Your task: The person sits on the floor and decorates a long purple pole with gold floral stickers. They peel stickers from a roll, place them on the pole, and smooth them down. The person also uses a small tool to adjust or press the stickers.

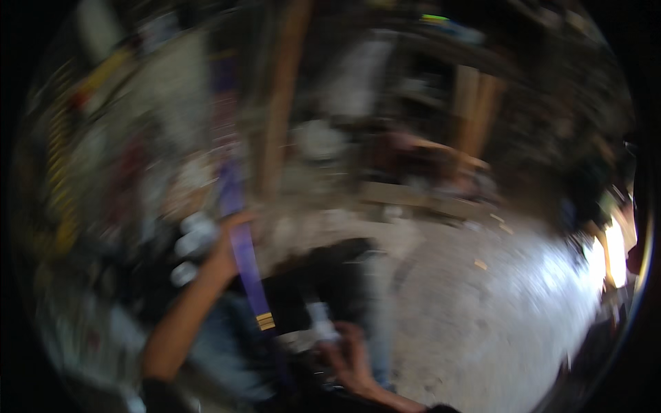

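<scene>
A long, straight purple strip runs upward from above my lap, with yellow bands at its near end. Around its middle my left hand is closed, the forearm coming in from the lower left. My right hand is lower and to the right, near the strip's banded end. Its fingers are closed on a small whitish object, too blurred to name. Beneath both hands are my legs, with dark cloth over them. Motion smears the whole picture, so the finger details are faint.
Grey concrete floor spreads to the right, with small wood scraps on it. A wooden post stands ahead, and boards lean farther right. A yellow coil hangs at the left. A round pale container sits beyond my hands.
</scene>
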Tool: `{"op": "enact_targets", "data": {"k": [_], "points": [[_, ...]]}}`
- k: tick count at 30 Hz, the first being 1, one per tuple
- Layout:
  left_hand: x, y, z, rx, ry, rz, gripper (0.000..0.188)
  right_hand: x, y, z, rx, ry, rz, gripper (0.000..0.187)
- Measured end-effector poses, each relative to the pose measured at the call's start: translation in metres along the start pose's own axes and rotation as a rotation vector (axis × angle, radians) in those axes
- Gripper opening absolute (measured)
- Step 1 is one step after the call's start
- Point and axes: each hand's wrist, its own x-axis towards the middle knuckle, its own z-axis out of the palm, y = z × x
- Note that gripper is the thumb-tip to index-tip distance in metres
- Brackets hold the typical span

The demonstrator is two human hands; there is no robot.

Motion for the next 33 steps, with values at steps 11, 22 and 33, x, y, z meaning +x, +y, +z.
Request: {"op": "enact_targets", "data": {"k": [11,22,33], "points": [[0.035,0.025,-0.101,0.049,0.129,-0.017,0.017,0.047,0.004,0.156,0.293,0.014,-0.118,0.033],[0.038,0.02,-0.117,0.177,0.266,0.068,0.016,0.076,0.05,0.19,-0.081,0.096,-0.498,0.034],[0.025,0.018,-0.116,0.144,0.24,0.078,0.015,0.075,0.04,0.203,0.214,0.094,-0.208,0.032]]}}
